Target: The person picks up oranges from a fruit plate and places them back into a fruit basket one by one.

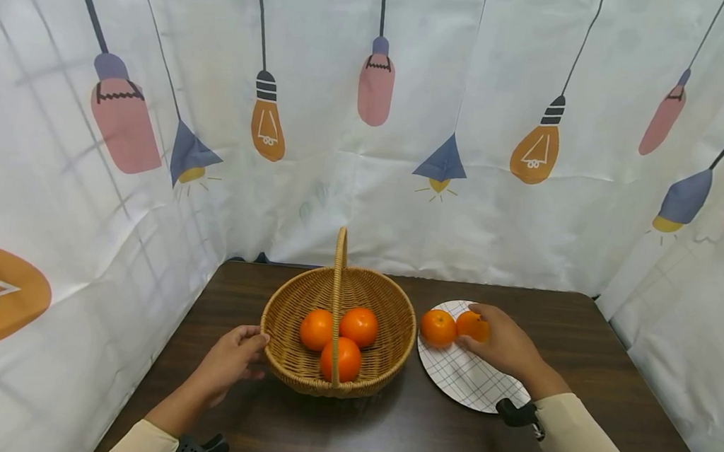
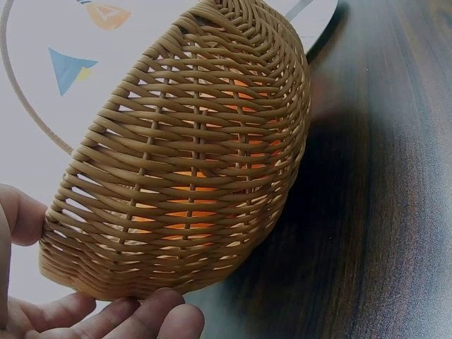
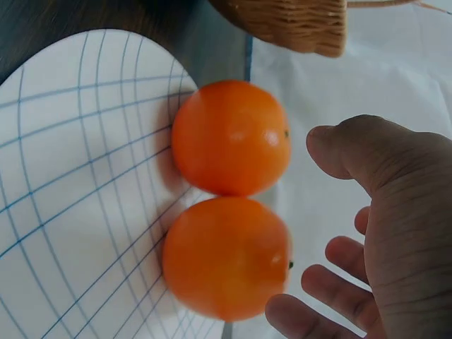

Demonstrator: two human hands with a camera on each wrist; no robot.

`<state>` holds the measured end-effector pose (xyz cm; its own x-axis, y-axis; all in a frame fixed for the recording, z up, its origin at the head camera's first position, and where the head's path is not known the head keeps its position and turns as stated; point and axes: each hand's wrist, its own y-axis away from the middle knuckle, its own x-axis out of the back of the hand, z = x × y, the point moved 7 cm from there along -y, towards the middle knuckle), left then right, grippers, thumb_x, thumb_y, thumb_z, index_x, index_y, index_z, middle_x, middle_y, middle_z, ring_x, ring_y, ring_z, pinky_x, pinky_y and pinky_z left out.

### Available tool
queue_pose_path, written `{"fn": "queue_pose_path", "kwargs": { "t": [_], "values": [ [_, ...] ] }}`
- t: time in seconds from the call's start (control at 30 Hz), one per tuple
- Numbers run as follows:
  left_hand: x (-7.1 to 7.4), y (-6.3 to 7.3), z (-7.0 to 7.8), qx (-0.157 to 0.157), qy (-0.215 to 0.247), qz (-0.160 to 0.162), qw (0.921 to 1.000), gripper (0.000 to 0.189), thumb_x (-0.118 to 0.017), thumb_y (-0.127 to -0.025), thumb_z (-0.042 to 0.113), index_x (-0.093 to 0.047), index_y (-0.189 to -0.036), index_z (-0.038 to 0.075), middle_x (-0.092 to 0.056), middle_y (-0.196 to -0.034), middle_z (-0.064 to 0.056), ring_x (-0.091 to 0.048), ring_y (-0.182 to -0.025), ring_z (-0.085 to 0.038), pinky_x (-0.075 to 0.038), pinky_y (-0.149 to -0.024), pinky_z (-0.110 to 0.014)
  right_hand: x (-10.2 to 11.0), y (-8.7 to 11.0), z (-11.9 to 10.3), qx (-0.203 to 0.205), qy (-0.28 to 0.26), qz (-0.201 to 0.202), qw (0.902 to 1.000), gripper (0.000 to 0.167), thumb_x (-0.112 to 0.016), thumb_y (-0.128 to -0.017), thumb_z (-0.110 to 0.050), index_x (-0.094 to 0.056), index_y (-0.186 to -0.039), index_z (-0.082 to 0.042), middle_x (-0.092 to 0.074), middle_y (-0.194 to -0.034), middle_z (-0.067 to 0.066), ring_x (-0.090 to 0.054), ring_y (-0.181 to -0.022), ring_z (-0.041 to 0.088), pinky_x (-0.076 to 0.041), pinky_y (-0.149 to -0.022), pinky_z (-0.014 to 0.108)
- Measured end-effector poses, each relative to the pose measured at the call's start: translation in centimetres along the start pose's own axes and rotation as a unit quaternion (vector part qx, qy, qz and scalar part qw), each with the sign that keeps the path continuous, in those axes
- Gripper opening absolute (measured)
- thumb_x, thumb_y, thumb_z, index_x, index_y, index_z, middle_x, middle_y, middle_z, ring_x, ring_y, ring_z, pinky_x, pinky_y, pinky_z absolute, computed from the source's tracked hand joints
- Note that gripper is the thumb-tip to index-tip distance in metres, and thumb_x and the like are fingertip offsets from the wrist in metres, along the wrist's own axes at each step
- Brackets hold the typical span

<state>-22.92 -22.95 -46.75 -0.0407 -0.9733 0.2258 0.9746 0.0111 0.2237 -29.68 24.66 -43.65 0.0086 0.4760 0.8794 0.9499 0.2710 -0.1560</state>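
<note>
A wicker basket (image 1: pixel 384 345) with a tall handle holds three oranges, among them a front one (image 1: pixel 341 360). My left hand (image 1: pixel 231 359) pinches its left rim, thumb over the edge and fingers against the outer weave, as the left wrist view shows. To the right, two more oranges lie side by side on a white checked plate (image 1: pixel 467 380): a left one (image 1: pixel 437 328) and a right one (image 1: pixel 470 325). Over the right one hovers my right hand (image 1: pixel 509 343). Its thumb and fingers are spread, with a gap to both fruits in the right wrist view.
Everything stands on a dark wooden table (image 1: pixel 434 444). A white curtain (image 1: pixel 313 201) printed with lamps hangs behind it and along both sides. The basket's arched handle (image 1: pixel 339 267) rises above the rim.
</note>
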Motion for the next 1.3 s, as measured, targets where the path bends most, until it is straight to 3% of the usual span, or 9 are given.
{"fn": "queue_pose_path", "kwargs": {
  "t": [0.63,1.0,1.3],
  "values": [
    [0.0,-0.1,-0.1,0.002,0.001,-0.004,1.0000,0.060,-0.055,-0.107,0.029,-0.036,-0.146,-0.012,-0.053,-0.132,-0.029,-0.064,-0.104,-0.029,-0.061,-0.079,-0.048,-0.6,0.2,3.3,-0.043,-0.012,-0.012,0.9989,0.075,-0.080,-0.089,-0.033,-0.048,-0.147,0.002,-0.046,-0.148,0.029,-0.046,-0.133,0.050,-0.041,-0.104,0.069],
    [0.0,-0.1,-0.1,0.006,0.004,-0.001,1.0000,0.057,-0.056,-0.107,0.029,-0.039,-0.144,-0.011,-0.055,-0.129,-0.027,-0.063,-0.103,-0.029,-0.061,-0.078,-0.048,-1.4,-0.4,4.4,-0.045,-0.017,-0.019,0.9987,0.080,-0.080,-0.088,-0.032,-0.044,-0.150,0.004,-0.044,-0.149,0.030,-0.045,-0.133,0.050,-0.041,-0.104,0.068],
    [0.0,-0.1,-0.2,0.002,0.004,0.000,1.0000,0.058,-0.056,-0.107,0.029,-0.038,-0.145,-0.011,-0.054,-0.130,-0.028,-0.063,-0.103,-0.028,-0.061,-0.078,-0.048,-2.0,-1.2,4.8,-0.049,-0.014,-0.025,0.9984,0.086,-0.082,-0.086,-0.035,-0.041,-0.150,0.006,-0.047,-0.146,0.032,-0.054,-0.121,0.046,-0.047,-0.100,0.064]
  ]
}}
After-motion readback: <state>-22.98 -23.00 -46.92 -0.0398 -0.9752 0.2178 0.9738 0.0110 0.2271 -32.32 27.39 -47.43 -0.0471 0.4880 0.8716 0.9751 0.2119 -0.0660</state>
